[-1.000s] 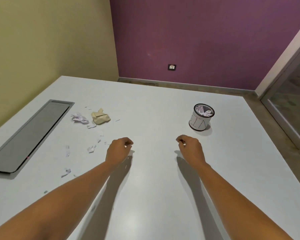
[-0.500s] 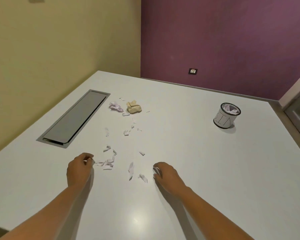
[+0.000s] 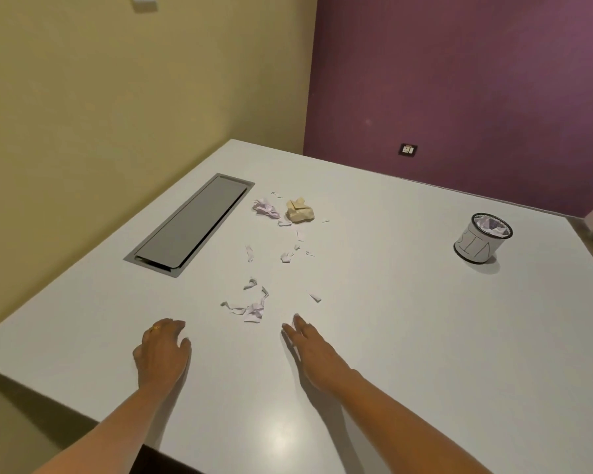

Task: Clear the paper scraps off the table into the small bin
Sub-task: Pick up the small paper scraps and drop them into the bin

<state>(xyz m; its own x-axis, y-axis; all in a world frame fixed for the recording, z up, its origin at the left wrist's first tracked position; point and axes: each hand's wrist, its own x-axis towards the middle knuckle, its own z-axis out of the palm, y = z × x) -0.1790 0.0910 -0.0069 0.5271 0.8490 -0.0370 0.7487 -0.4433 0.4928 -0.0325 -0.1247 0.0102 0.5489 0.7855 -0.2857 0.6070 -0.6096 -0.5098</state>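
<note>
Paper scraps (image 3: 252, 309) lie scattered on the white table (image 3: 391, 336) just ahead of us, small bin (image 3: 481, 242) well off right. Our right hand (image 3: 310, 347) is flat, fingers straight, holding nothing; left hand (image 3: 163, 350) is curled, can't tell if it's got anything.

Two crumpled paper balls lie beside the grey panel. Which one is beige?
The beige ball is the one farther from the grey panel. The pale lilac ball lies between it and the panel.
</note>
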